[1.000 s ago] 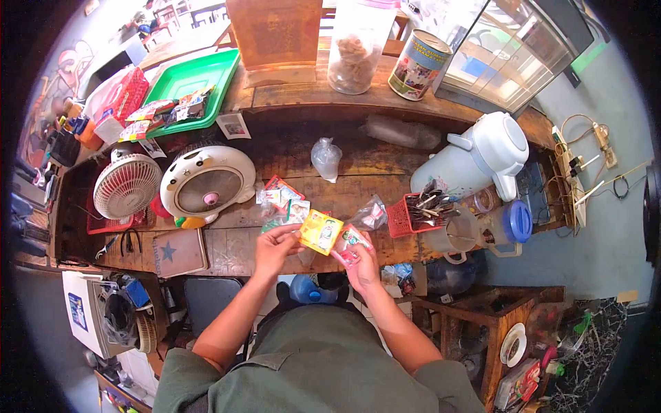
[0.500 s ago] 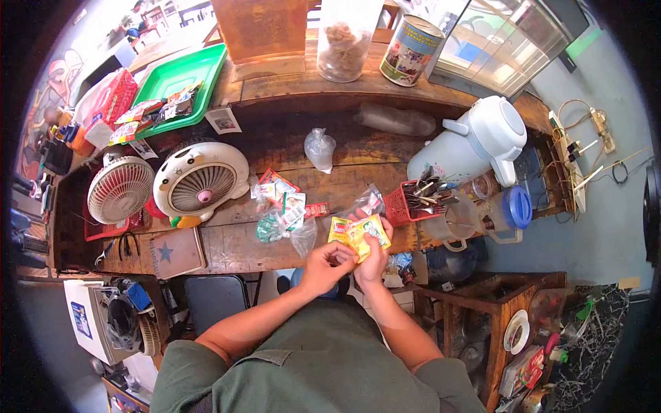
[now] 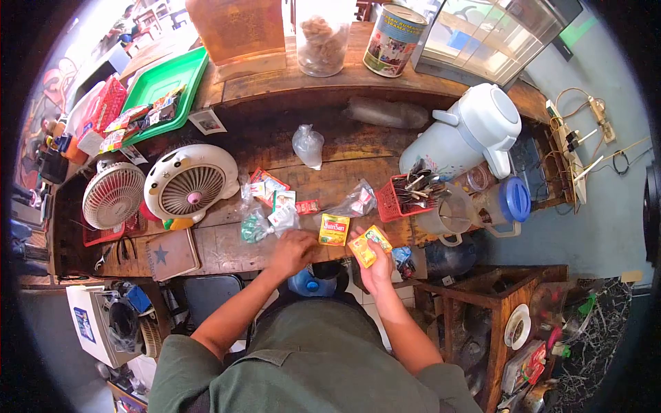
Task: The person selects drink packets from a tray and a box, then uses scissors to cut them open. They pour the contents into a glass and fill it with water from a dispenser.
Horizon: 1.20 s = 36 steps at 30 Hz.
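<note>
My right hand holds yellow seasoning sachets, with the thumb pressed across their front. To their left, a single yellow sachet lies flat near the counter's front edge. My left hand is over the edge left of that sachet, back of the hand up, its fingers curled downward and mostly hidden. Just beyond it are a clear plastic bag with green contents, a white-and-green packet and a red packet. Another clear bag with a red-and-white packet rests behind the sachets.
A red basket of cutlery, plastic jugs and a large thermos stand at the right. Two fans and a brown notebook occupy the left. A small filled plastic bag sits mid-counter; a green tray is on the upper ledge.
My hands have parted. One yellow sachet now lies on the counter, and my left hand has moved left. My right hand still holds the others, slightly nearer me.
</note>
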{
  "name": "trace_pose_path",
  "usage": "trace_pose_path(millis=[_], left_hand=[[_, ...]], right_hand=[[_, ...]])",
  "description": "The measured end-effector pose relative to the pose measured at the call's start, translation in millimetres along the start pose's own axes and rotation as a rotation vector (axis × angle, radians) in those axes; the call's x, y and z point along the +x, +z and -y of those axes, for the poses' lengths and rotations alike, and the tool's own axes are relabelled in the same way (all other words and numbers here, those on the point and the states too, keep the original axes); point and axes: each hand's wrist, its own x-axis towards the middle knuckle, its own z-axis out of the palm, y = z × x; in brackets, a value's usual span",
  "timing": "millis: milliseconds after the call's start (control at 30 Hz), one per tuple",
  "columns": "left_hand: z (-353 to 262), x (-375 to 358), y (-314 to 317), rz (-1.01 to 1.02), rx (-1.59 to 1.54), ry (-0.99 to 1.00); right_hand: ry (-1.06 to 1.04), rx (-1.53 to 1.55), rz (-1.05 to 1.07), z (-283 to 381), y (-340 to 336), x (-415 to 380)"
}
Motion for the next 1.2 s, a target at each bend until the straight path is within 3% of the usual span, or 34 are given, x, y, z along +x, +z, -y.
trace_pose_path(millis=[133,167,233,300,367,500,567,633,767,800,833,967,1033,1200], left_hand=[[17,7,-14,-0.151,-0.003,-0.110],[17,12,-16,-0.152,-0.001,-0.107],[-1,24,-28,-0.084,0.013,-0.331],[-7,29,-13,-0.150,0.043,-0.312],[-33,42,-13,-0.049,0.006,-0.545],[-38,47,10,-0.071,0.020,-0.636],[-41,47,12,-0.066,-0.064,-0.684],[-37,44,14,-0.254,-0.285,-0.648],[-13,26,30,-0.411,-0.541,-0.725],[-9,21,33,-0.486,-0.568,-0.666],[-17,18,21,-0.409,-0.588,-0.742],[-29,6,6,-0.472,-0.979,-0.752],[-38,-2,-8,-0.481,-0.932,-0.743],[-56,-27,-52,-0.363,-1.191,-0.842]], right_hand=[[0.015,-0.006,0.034,8,8,1],[0.040,0.012,0.015,10,8,3],[0.061,0.014,0.025,11,1,9],[0.087,0.015,0.038,10,-4,13],[0.077,-0.077,0.069,10,-7,14],[0.081,-0.069,0.053,15,-9,12],[0.105,-0.137,0.092,21,-14,10],[0.130,-0.135,0.120,28,-21,10],[0.184,-0.132,0.200,38,-32,14],[0.190,-0.117,0.248,41,-32,14],[0.210,-0.118,0.233,42,-33,16],[0.227,-0.234,0.298,33,-35,26],[0.265,-0.193,0.358,28,-30,29],[0.244,-0.132,0.482,19,-6,15]])
